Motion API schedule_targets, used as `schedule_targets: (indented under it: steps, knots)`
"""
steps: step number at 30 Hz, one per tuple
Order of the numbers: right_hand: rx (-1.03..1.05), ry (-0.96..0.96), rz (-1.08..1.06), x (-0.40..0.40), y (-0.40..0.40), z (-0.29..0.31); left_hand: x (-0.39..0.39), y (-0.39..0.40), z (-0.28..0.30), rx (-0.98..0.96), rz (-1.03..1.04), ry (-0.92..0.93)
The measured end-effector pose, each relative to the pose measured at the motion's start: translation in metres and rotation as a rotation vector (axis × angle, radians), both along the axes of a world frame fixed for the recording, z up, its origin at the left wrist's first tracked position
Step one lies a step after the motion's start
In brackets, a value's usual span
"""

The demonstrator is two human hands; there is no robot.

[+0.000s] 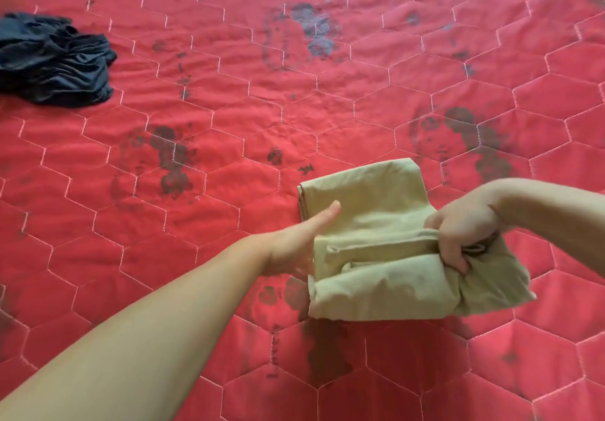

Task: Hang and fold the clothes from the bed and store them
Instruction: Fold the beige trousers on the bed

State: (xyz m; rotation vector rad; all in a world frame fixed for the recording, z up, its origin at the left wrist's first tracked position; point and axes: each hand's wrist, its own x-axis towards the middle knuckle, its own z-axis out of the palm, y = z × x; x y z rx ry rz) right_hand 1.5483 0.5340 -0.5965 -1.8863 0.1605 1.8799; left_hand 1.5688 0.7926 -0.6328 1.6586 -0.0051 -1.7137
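**Khaki garment folded between two hands on the red quilt**

Khaki cloth, a folded garment (386, 244), sits on the near right part of the red quilted bedspread (229, 100), its near end lifted slightly off the cover. The left hand (294, 240) reaches in from the lower left; its thumb lies straight on top of the fold, while the fingers go under the cloth and are hidden. The right hand (465, 227) comes in from the right edge, fingers curled tight around the bunched right side of the garment. A crumpled dark navy garment (55, 60) lies well apart at the far left of the bedspread.
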Motion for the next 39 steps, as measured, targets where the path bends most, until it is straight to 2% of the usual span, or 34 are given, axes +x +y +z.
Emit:
schedule_targets:
  steps: [1,2,5,7,10,12,14,16,20,23,27,29,30,33,35,37,39]
  knots:
    - [-0.005,-0.018,0.036,-0.005,0.003,-0.002,-0.001,-0.004,-0.009,0.032,-0.03,0.048]
    - [-0.014,-0.041,0.074,-0.01,0.006,-0.003,0.0,-0.01,-0.007,0.05,-0.112,0.005]
    - [-0.024,-0.102,0.206,-0.021,0.015,-0.002,0.004,-0.033,-0.002,0.102,-0.302,-0.268]
    - [0.0,-0.125,0.251,-0.022,0.016,0.004,0.005,-0.043,-0.004,0.057,-0.22,-0.244]
    - [0.041,-0.107,0.227,-0.01,0.015,0.016,-0.001,-0.04,-0.009,0.052,-0.093,-0.015]
    - [0.038,-0.087,0.186,0.004,0.015,0.02,-0.009,-0.025,-0.03,0.117,0.189,0.153]
    - [0.019,-0.111,0.129,0.022,0.014,0.018,-0.016,-0.005,-0.052,0.097,0.329,0.181]
    - [-0.036,-0.208,0.115,0.041,0.016,0.012,-0.029,0.016,-0.056,0.0,0.43,0.255]
    - [-0.123,-0.508,0.202,0.069,0.021,-0.007,-0.037,-0.001,-0.03,0.024,0.785,0.328]
    - [-0.143,-0.696,0.189,0.071,0.023,-0.025,-0.045,0.005,-0.034,-0.125,1.064,0.33]
    - [-0.139,-0.856,0.096,0.067,0.015,-0.045,-0.043,0.01,-0.031,-0.209,0.837,0.159]
    - [-0.092,-0.891,-0.001,0.066,0.007,-0.046,-0.037,0.005,-0.028,-0.151,0.725,-0.012]
    - [-0.06,-0.903,-0.129,0.065,0.001,-0.044,-0.035,0.005,-0.032,-0.121,0.733,-0.07]
    - [0.078,-0.837,-0.761,0.056,-0.02,-0.038,-0.03,-0.001,-0.036,-0.096,0.913,-0.144]
    - [0.095,-0.691,-1.052,0.04,-0.026,-0.036,-0.028,-0.005,-0.041,-0.092,1.072,-0.149]
    - [0.151,-0.549,-1.199,0.017,-0.023,-0.035,-0.023,-0.009,-0.044,-0.099,1.18,-0.112]
    - [0.233,-0.512,-1.219,-0.003,-0.016,-0.034,-0.019,-0.011,-0.046,-0.083,1.209,-0.103]
